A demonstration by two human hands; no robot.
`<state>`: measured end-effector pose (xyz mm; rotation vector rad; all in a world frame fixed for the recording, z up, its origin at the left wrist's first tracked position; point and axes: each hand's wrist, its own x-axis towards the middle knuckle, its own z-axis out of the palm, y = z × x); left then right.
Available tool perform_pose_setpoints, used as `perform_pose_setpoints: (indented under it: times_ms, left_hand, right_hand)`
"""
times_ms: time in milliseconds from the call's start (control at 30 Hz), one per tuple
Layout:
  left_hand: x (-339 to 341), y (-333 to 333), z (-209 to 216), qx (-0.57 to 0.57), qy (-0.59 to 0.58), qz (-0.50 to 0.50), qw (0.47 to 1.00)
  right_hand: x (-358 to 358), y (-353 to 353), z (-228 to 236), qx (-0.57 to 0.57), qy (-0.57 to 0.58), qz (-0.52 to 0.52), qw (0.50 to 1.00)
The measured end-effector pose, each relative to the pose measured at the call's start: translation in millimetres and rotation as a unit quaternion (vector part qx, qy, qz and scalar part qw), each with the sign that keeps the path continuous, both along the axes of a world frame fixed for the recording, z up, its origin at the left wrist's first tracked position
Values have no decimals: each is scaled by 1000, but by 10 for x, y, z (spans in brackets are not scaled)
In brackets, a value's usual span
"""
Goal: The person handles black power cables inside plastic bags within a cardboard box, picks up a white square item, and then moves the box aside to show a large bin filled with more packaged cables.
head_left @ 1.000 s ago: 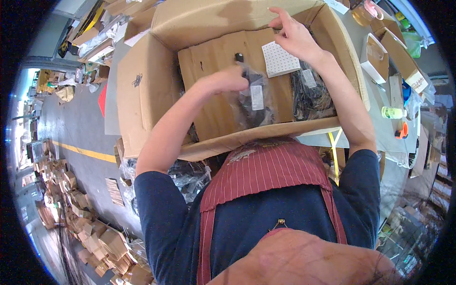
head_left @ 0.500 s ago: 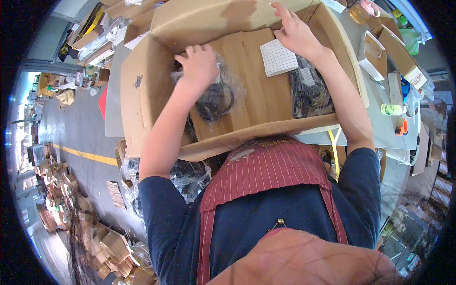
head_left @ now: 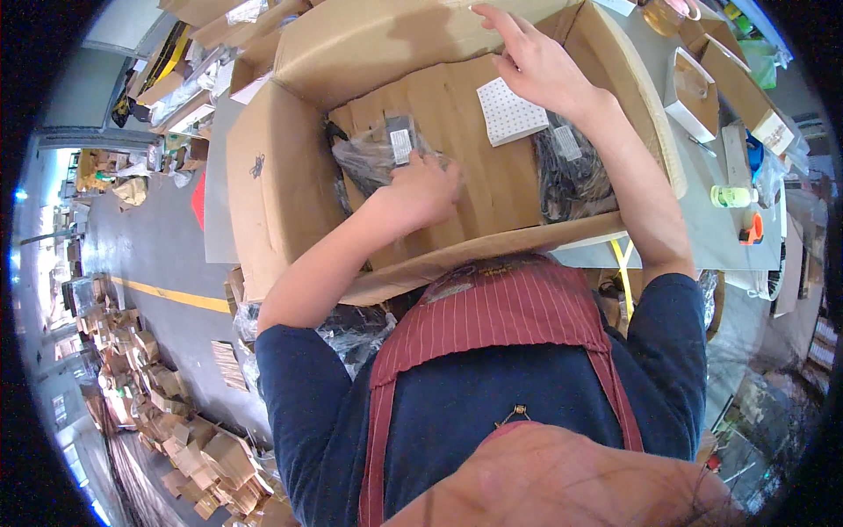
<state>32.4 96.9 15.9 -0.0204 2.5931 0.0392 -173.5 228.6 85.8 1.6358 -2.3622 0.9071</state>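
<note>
Inside a large open cardboard box (head_left: 272, 167), my left hand (head_left: 426, 189) is curled at the near right edge of a clear plastic bag (head_left: 364, 156). That bag contains something black with a white label, maybe an adapter with its cable. My right hand (head_left: 544, 75) hovers over the box's far right part, index finger stretched out and thumb apart, with nothing in its grasp. Below it lies a white card with rows of small dots (head_left: 509, 112). This card partly overlaps a second clear bag of black cable (head_left: 575, 176) on the right.
A brown cardboard sheet (head_left: 474, 189) lines the box's bottom. The box rests on a grey table (head_left: 702, 233), with a white carton (head_left: 689, 97), a pale green bottle (head_left: 731, 197) and an orange ring-shaped thing (head_left: 751, 228) at right. Cardboard heaps (head_left: 224, 461) cover the floor at left.
My left hand has moved right and nearer, from the first bag's far left side to its near right edge, uncovering the label. My right hand has shifted slightly left.
</note>
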Motion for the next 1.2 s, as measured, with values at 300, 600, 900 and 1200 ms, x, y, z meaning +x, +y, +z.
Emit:
perform_pose_setpoints:
  times_ms: [300,600,900,1200]
  left_hand:
    - [-315,-568,134,-35,258,198,945]
    - [-141,-1643,-464,-130,107,372,913]
    - [-221,-1543,-304,-78,85,363,925]
    - [-226,-1790,-386,218,242,462,825]
  right_hand:
    - [124,46,111,-8,-3,35,999]
    - [141,-8,56,-90,10,73,993]
    - [173,-82,-101,-32,-46,76,996]
    - [43,-99,-157,-44,-41,74,995]
